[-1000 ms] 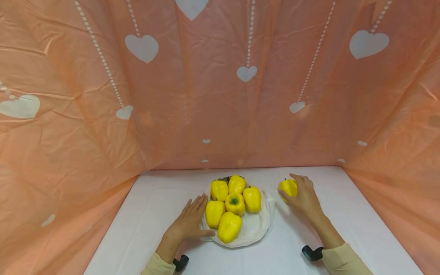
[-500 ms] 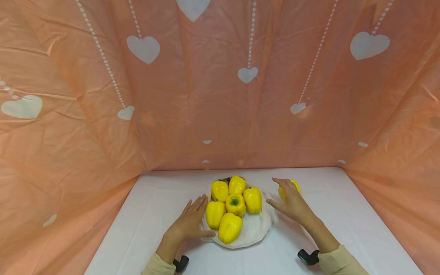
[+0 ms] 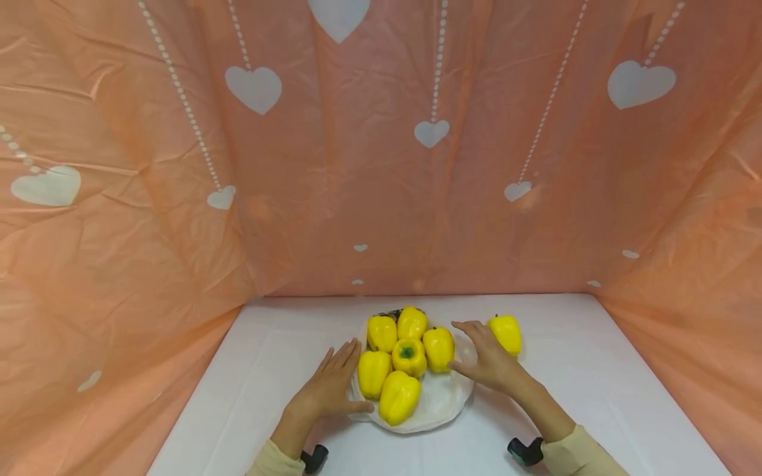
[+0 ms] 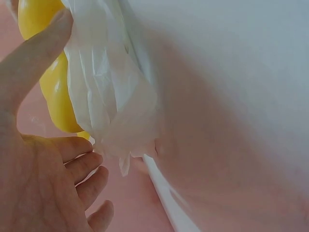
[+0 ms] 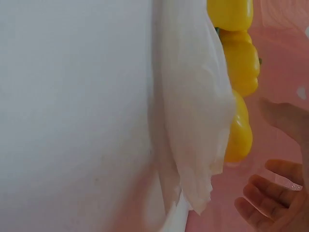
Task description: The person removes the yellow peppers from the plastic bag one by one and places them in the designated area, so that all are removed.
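Note:
Several yellow bell peppers (image 3: pixel 409 357) sit close together on a round white base wrapped in thin whitish plastic (image 3: pixel 440 400). My left hand (image 3: pixel 327 387) rests against its left side, fingers straight and thumb near the front. In the left wrist view that thumb lies over the plastic's edge (image 4: pixel 106 92) beside the peppers. My right hand (image 3: pixel 491 360) hovers at the right rim with thumb and fingers spread and nothing between them. Its fingertips come near the rightmost bell pepper (image 3: pixel 438 350) of the group. Behind this hand, a lone bell pepper (image 3: pixel 506 334) stands on the table.
The white table (image 3: pixel 268 350) runs back to a pink-orange curtain (image 3: pixel 393 198) printed with white hearts, which also hangs at both sides. A dark patch (image 3: pixel 389 313) shows at the back of the wrapped base. Each wrist carries a small black camera (image 3: pixel 526 451).
My right hand has let go of the lone bell pepper and moved left to the rim of the wrapped base. The pepper stays on the table; my left hand has kept its place.

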`<state>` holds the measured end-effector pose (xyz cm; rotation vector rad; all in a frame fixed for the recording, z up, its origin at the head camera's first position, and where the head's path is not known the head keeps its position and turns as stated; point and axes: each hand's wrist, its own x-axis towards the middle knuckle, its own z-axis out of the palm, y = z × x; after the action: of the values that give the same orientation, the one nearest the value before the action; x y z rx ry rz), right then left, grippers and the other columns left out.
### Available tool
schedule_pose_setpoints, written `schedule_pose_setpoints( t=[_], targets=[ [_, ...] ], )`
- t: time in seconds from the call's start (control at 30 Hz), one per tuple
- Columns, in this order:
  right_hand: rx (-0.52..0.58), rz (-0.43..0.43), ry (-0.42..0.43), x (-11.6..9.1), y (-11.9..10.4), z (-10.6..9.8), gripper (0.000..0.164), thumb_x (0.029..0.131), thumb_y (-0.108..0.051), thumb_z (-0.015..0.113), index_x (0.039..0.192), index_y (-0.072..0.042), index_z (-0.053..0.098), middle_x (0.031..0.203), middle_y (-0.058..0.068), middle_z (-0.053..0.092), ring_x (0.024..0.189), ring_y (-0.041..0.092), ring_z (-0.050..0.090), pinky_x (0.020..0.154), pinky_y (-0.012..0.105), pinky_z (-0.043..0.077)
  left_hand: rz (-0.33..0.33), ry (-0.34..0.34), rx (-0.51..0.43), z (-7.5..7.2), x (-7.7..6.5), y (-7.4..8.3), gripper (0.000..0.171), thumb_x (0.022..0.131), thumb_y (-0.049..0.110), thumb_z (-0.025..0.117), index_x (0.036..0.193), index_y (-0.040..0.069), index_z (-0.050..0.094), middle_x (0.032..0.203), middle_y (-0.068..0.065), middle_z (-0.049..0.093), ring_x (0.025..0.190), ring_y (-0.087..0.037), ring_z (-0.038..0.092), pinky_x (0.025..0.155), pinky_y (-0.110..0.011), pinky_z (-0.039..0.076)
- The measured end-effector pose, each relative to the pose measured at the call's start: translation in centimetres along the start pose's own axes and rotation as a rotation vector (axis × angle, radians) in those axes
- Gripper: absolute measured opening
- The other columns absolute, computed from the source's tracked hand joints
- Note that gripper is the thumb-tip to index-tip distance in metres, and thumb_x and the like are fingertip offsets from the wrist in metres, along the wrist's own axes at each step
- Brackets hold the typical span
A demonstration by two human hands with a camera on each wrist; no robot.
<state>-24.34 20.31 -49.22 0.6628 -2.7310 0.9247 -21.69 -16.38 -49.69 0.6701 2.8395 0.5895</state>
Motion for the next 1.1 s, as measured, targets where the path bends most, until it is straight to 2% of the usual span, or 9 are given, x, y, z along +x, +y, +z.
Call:
schedule_pose_setpoints(
  t=[0.47,0.73,1.1],
  targets=[
    [-0.071,-0.015,-0.076,1.1,0.0,1.5,0.088,0.085,-0.030,0.093,0.155,0.001,0.050,0.147,0.021,0.057,0.136,0.042,0.055,0.114,0.062,0.050,-0.003,0.002,0.025,0.2,0.0,0.0,0.124,0.084,0.060,0.087,0.168,-0.005,0.022,0.178,-0.021,0.019,0.164,-0.037,0.020,0.135,-0.059,0.009],
    [-0.102,0.011,-0.109,1.6,-0.2,1.8,0.090,0.084,-0.030,0.094,0.155,0.002,0.049,0.148,0.022,0.056,0.136,0.042,0.054,0.116,0.062,0.048,0.005,0.008,0.013,0.0,0.0,0.1,0.123,0.083,0.057,0.088,0.168,-0.006,0.022,0.177,-0.022,0.019,0.164,-0.037,0.020,0.135,-0.059,0.009],
    [-0.114,0.014,-0.114,1.4,0.1,2.1,0.089,0.084,-0.027,0.094,0.154,0.002,0.049,0.146,0.021,0.059,0.133,0.041,0.056,0.115,0.059,0.050,-0.003,0.007,0.018,0.1,-0.2,0.2,0.125,0.082,0.057,0.088,0.168,-0.006,0.022,0.177,-0.022,0.019,0.164,-0.037,0.020,0.135,-0.059,0.010]
  ],
)
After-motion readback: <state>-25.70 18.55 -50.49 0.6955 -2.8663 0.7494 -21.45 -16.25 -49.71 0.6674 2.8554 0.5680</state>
